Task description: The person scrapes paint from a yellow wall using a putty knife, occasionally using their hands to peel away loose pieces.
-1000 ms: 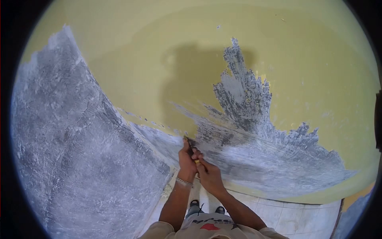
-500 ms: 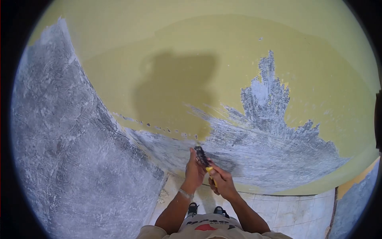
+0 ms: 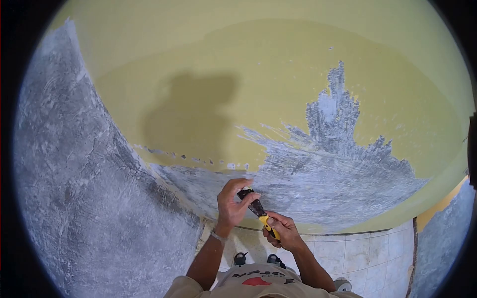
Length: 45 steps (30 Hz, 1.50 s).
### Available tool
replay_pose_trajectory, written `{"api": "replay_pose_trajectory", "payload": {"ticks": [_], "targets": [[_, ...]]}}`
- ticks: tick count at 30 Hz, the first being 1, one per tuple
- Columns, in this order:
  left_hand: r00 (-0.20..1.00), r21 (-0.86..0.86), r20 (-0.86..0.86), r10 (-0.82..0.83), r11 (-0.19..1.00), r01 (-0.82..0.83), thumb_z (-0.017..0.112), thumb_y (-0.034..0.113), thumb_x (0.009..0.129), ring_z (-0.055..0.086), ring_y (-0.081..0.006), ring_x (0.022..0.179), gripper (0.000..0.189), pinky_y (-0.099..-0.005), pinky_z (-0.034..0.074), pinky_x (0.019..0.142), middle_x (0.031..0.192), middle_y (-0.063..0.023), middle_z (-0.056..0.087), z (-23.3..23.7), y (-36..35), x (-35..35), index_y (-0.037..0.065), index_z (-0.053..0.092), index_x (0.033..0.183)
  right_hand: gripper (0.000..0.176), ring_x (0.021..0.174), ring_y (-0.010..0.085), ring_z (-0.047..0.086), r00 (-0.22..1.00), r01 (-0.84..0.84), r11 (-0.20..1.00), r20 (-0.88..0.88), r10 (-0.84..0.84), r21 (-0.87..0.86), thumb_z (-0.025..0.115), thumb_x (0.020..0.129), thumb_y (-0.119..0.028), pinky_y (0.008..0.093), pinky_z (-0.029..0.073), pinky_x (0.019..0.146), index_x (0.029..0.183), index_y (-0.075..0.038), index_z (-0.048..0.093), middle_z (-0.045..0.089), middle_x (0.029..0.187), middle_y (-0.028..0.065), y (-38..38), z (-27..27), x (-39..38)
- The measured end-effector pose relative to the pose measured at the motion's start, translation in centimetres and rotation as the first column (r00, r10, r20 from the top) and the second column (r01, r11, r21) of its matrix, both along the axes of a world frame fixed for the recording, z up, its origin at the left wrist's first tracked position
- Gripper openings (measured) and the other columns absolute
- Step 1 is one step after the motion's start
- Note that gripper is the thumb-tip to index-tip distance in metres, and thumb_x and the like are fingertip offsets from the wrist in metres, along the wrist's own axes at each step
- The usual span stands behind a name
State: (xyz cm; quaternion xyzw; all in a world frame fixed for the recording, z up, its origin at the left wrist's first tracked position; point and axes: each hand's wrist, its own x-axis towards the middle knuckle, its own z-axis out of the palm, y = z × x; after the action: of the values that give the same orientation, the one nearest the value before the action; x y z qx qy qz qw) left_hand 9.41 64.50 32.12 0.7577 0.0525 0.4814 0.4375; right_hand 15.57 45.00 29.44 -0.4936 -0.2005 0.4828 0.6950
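My right hand point(image 3: 283, 232) is wrapped round the yellow-and-black handle of a scraper point(image 3: 257, 207). Its dark, stained blade points up and left, toward the wall. At the blade's far end is my left hand point(image 3: 232, 203), with curled fingers over the tip and the thumb along the blade's edge. A pale speck shows by the fingertips, too small to name. Just beyond both hands stands the yellow wall point(image 3: 278, 94), with a scraped grey-white patch point(image 3: 323, 174) across its lower part.
On the left, a grey stripped wall point(image 3: 94, 208) meets the yellow one at a corner. Pale floor tiles point(image 3: 357, 253) lie below, with my shoes point(image 3: 240, 259) on them. Another grey patch point(image 3: 442, 243) shows at the far right. My shadow falls on the yellow wall.
My left hand has lifted and curled its fingers over the blade's tip. The scraper's yellow handle now shows more fully. My shadow has shifted left on the wall.
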Motion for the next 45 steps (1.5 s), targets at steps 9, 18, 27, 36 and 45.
{"api": "replay_pose_trajectory", "payload": {"ticks": [9, 18, 27, 36, 45], "targets": [[0.888, -0.034, -0.380, 0.260, 0.955, -0.295, 0.074, 0.005, 0.082, 0.069, -0.0201, 0.070, 0.013, -0.0266, 0.053, 0.065, 0.085, -0.0132, 0.073, -4.4, 8.0, -5.3, 0.003, 0.073, 0.095, 0.034, 0.041, 0.0093, 0.045, 0.990, 0.024, 0.999, -0.142, -0.021, 0.021, 0.055, 0.098, -0.020, 0.0228, 0.033, 0.033, 0.128, -0.004, 0.056, 0.061, 0.071, 0.0088, -1.3, 1.2, 0.3], [0.137, 0.432, -0.848, 0.512, 0.817, -0.383, 0.069, 0.012, 0.080, 0.069, -0.0367, 0.076, 0.022, -0.0432, 0.056, 0.070, 0.087, -0.0198, 0.071, -14.4, 12.0, -14.8, 0.003, 0.072, 0.101, 0.035, 0.056, 0.0097, 0.054, 0.708, 0.316, 0.949, 0.665, -0.238, 0.003, 0.062, 0.092, -0.009, 0.0251, 0.046, 0.052, 0.126, -0.001, 0.057, 0.065, 0.081, 0.0084, -2.3, 0.7, 0.9], [0.823, -0.031, -0.491, 0.287, 0.938, -0.346, 0.073, 0.016, 0.084, 0.071, -0.0208, 0.068, 0.023, -0.0317, 0.057, 0.067, 0.083, -0.0165, 0.073, -17.6, 7.5, -10.6, -0.003, 0.071, 0.098, 0.050, 0.070, 0.0294, 0.058, -0.097, 0.446, 0.781, 0.891, -0.444, 0.438, 0.073, 0.079, -0.001, 0.0365, 0.051, 0.061, 0.125, 0.009, 0.056, 0.066, 0.100, 0.0189, 0.1, 2.0, 0.7], [0.929, -0.729, -0.134, -0.345, 0.669, 0.144, 0.060, 0.025, 0.098, 0.070, -0.0193, 0.086, 0.032, -0.0308, 0.058, 0.078, 0.100, -0.0137, 0.071, -5.6, -1.6, -0.5, -0.005, 0.066, 0.108, 0.049, 0.081, 0.0328, 0.062, 0.063, 0.504, 0.775, 0.879, -0.473, 0.381, 0.072, 0.083, -0.002, 0.0399, 0.054, 0.070, 0.128, 0.008, 0.054, 0.065, 0.109, 0.0216, 1.4, 0.5, 0.7], [0.758, -0.902, 0.273, -0.592, 0.116, 0.416, 0.039, 0.049, 0.103, 0.064, -0.0273, 0.101, 0.056, -0.0428, 0.051, 0.093, 0.104, -0.0176, 0.066, -2.0, -5.3, 5.7, -0.002, 0.054, 0.116, 0.050, 0.093, 0.0253, 0.067, 0.742, 0.379, 0.921, 0.568, -0.358, 0.085, 0.062, 0.093, -0.006, 0.0341, 0.054, 0.082, 0.139, 0.005, 0.045, 0.066, 0.113, 0.0224, 0.5, 0.0, 1.0]]}}
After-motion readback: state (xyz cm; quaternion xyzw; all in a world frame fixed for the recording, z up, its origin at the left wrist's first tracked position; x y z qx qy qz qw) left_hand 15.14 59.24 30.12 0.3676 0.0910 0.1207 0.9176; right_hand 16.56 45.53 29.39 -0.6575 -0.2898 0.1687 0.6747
